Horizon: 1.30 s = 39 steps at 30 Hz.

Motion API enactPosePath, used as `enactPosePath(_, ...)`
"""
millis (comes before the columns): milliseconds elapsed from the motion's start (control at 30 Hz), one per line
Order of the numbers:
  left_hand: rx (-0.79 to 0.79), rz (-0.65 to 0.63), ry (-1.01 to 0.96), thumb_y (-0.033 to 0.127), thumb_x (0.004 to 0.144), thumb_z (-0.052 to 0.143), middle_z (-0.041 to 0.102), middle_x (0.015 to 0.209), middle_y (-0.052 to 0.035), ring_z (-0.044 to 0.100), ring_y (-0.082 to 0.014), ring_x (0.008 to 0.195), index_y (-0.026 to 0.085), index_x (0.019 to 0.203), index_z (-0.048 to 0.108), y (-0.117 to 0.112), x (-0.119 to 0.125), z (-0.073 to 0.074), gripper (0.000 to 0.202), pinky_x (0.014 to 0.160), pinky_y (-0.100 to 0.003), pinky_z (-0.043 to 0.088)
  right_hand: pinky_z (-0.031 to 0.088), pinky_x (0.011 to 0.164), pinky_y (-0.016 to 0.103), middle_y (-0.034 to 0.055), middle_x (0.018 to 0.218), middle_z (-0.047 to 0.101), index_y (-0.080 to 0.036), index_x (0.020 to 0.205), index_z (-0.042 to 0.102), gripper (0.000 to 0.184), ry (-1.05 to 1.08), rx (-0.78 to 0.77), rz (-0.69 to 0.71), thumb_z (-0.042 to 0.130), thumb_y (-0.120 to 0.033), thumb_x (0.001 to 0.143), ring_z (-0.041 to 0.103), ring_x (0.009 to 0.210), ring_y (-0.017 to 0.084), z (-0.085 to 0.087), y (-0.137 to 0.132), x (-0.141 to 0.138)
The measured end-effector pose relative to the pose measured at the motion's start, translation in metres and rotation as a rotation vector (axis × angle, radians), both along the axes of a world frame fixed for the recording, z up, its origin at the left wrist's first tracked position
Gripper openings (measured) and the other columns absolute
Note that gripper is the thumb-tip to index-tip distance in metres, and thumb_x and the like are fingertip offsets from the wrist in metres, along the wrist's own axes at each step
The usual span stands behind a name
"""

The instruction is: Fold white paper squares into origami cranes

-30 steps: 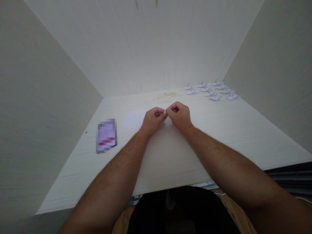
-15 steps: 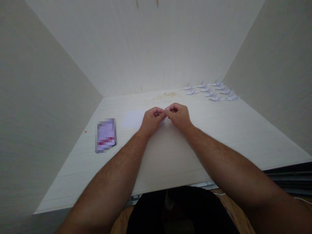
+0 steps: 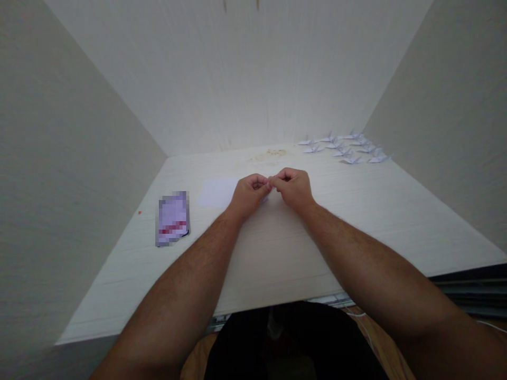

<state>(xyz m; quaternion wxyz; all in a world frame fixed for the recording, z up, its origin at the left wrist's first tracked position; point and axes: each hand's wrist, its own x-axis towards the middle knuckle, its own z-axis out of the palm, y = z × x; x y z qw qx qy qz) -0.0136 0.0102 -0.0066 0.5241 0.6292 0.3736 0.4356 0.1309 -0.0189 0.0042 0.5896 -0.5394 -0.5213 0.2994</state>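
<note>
My left hand (image 3: 251, 195) and my right hand (image 3: 293, 188) meet fingertip to fingertip above the middle of the table. Both are closed in a pinch on a small piece of folded white paper (image 3: 266, 199). Most of that paper is hidden by the fingers, so its shape cannot be made out. Just left of my left hand, white paper (image 3: 217, 192) lies flat on the table, partly covered by the hand.
Several white folded paper cranes (image 3: 347, 148) stand grouped at the back right of the white table (image 3: 277, 264). A blurred-out flat purplish object (image 3: 172, 217) lies at the left. Walls (image 3: 253, 79) enclose the back and both sides. A tiny orange speck (image 3: 139, 212) is near the left edge.
My right hand has shifted slightly to the right, and its fingers have straightened a little at the pinch. Less of the folded paper shows between the fingertips. The rest stays put.
</note>
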Motion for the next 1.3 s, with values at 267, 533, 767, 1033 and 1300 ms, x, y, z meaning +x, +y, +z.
enactPosePath(267, -0.001, 0.019, 0.022, 0.033, 0.069, 0.078, 0.065, 0.065, -0.0005, 0.052, -0.0095, 0.054, 0.017, 0.074, 0.062, 0.0, 0.0, -0.001, 0.023, 0.05, -0.023, 0.037, 0.036, 0.055, 0.028, -0.0032, 0.049, 0.054, -0.019, 0.053, 0.061, 0.031, -0.001, -0.039, 0.02, 0.07, -0.039, 0.075, 0.044, 0.05, 0.011, 0.0, 0.002, 0.003)
enactPosePath(533, -0.048, -0.006, 0.048, 0.031, 0.068, 0.079, 0.065, 0.068, -0.0014, 0.054, -0.011, 0.056, 0.016, 0.077, 0.065, -0.001, 0.0, 0.001, 0.022, 0.053, -0.024, 0.041, 0.035, 0.055, 0.028, -0.0033, 0.054, 0.056, -0.019, 0.061, 0.064, 0.027, -0.04, 0.012, -0.01, 0.071, -0.041, 0.075, 0.046, 0.053, 0.011, -0.005, 0.006, 0.004)
enactPosePath(767, 0.045, -0.028, 0.204, 0.032, 0.075, 0.071, 0.059, 0.062, 0.0021, 0.048, -0.009, 0.054, 0.017, 0.07, 0.062, -0.004, -0.001, 0.009, 0.019, 0.053, -0.023, 0.036, 0.035, 0.056, 0.028, -0.0032, 0.053, 0.056, -0.018, 0.059, 0.062, 0.027, -0.113, 0.023, -0.032, 0.07, -0.038, 0.075, 0.046, 0.053, 0.011, -0.005, 0.005, 0.004)
enactPosePath(1033, 0.009, 0.037, 0.176, 0.03, 0.071, 0.073, 0.058, 0.059, 0.0023, 0.047, -0.0089, 0.051, 0.017, 0.068, 0.061, -0.005, 0.001, 0.007, 0.018, 0.051, -0.022, 0.035, 0.038, 0.056, 0.028, -0.0022, 0.055, 0.058, -0.018, 0.062, 0.064, 0.027, -0.081, -0.027, 0.008, 0.072, -0.041, 0.074, 0.049, 0.054, 0.012, -0.004, 0.006, 0.004)
enactPosePath(1300, -0.165, 0.229, -0.208, 0.026, 0.058, 0.081, 0.062, 0.06, 0.0017, 0.054, -0.009, 0.054, 0.017, 0.067, 0.059, 0.002, 0.003, 0.002, 0.025, 0.055, -0.022, 0.043, 0.043, 0.059, 0.027, -0.0006, 0.061, 0.063, -0.018, 0.069, 0.067, 0.019, -0.128, -0.051, 0.112, 0.073, -0.036, 0.072, 0.054, 0.059, 0.013, -0.01, 0.007, 0.004)
